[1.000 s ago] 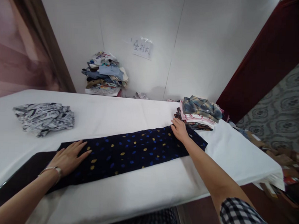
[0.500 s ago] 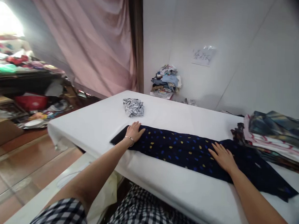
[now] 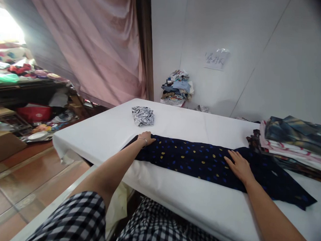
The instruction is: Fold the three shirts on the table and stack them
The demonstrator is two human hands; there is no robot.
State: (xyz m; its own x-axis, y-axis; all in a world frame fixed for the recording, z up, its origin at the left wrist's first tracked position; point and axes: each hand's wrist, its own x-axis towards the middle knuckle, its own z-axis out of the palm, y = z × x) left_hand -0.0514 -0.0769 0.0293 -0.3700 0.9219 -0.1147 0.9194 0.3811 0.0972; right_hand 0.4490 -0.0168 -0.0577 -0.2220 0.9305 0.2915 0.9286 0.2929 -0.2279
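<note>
A long dark blue garment [image 3: 196, 160] with yellow and blue dots lies folded in a strip across the white table [image 3: 104, 132]. My left hand [image 3: 146, 137] is curled at the strip's far left end, its fingers closed on the cloth edge. My right hand [image 3: 239, 166] lies flat with fingers spread on the garment toward its right part. A bracelet sits on my left wrist.
A crumpled black-and-white cloth [image 3: 142, 115] lies on the table beyond my left hand. A stack of folded shirts [image 3: 293, 142] stands at the right. A pile of clothes [image 3: 177, 87] sits against the white wall. A pink curtain [image 3: 97, 44] and cluttered shelves are at left.
The view swung left over the second. My right hand moved from the garment's far right end to its middle-right. My left hand went from flat to curled at the left end.
</note>
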